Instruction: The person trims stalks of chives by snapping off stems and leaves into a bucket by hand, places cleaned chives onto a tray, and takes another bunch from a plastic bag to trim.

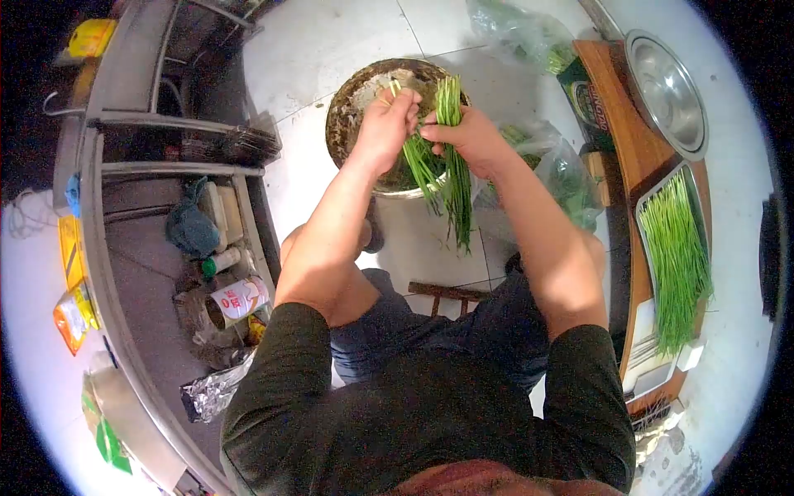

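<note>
My left hand (387,126) is closed in a pinch on a few chives, their pale ends poking up above the fingers. Their green lengths (420,162) slant down to the right. A thicker bunch of chives (457,194) hangs from my right hand (470,142), which is wrapped round it near the top. Both hands are close together over a round, dirt-stained basin (341,124) on the floor. Dark green scraps seem to lie inside the basin, partly hidden by my hands.
Clear plastic bags (571,186) with greens lie right of the basin. A tray of chives (674,248) and a metal bowl (668,93) rest on a wooden surface (616,91) at right. Metal shelving (165,168) holding a can (240,298) stands left. A wooden stool (447,291) shows between my legs.
</note>
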